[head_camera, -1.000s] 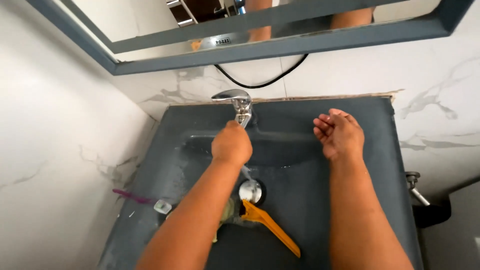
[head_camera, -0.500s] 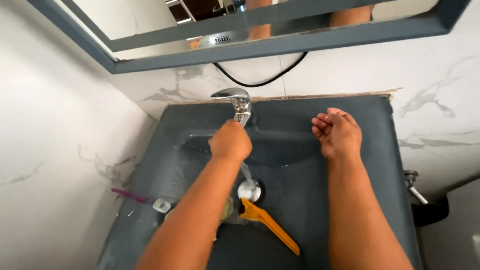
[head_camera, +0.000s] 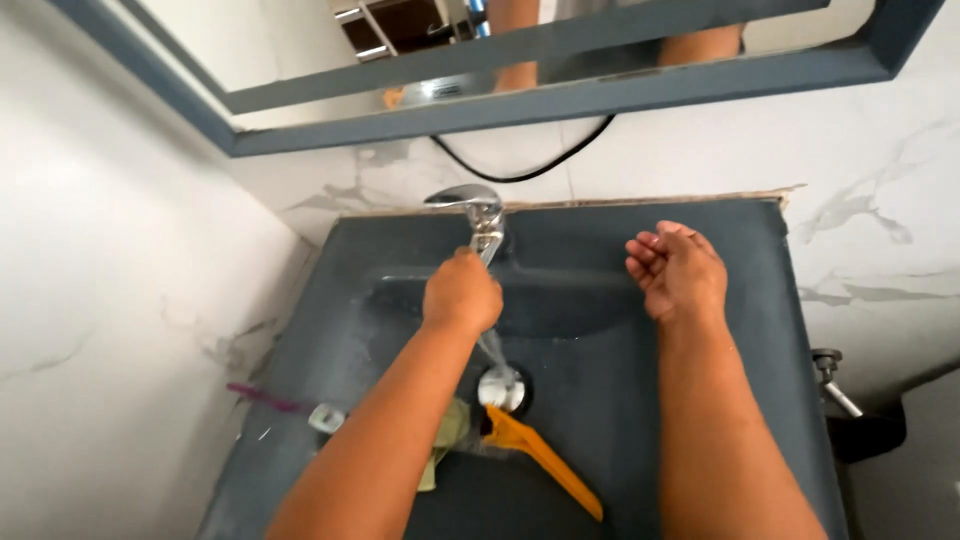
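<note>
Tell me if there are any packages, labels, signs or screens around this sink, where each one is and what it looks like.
None in view: no package, label, sign or screen.
What is there: a dark grey sink with a chrome tap, a grey-framed mirror above, an orange scraper by the drain.
The left hand is under the tap; the right hand hovers, cupped.

Matt dark sink (head_camera: 700, 400), glossy chrome tap (head_camera: 470, 200).
Beyond left hand (head_camera: 462, 293): shiny metal drain (head_camera: 502, 388), smooth orange plastic scraper (head_camera: 540, 455).
</note>
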